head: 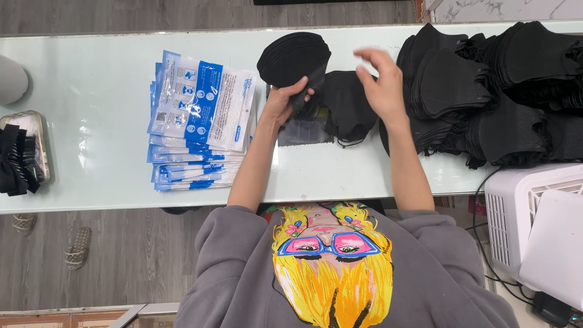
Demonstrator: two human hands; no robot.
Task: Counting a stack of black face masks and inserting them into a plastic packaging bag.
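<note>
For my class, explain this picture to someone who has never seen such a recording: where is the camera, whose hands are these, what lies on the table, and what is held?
There is no machine here. One camera looks straight down at a person in a grey sweatshirt and at that person's two bare hands. They work at a pale glossy table.

The left hand has its grip closed on a fanned stack of black fabric face masks. The right hand is lifted with its fingers loosely spread and holds nothing; it hovers over a few loose black masks lying flat.

To the left lies a pile of flat blue-and-white plastic packets. To the right sits a large heap of black masks. A white slatted appliance stands at the lower right.
</note>
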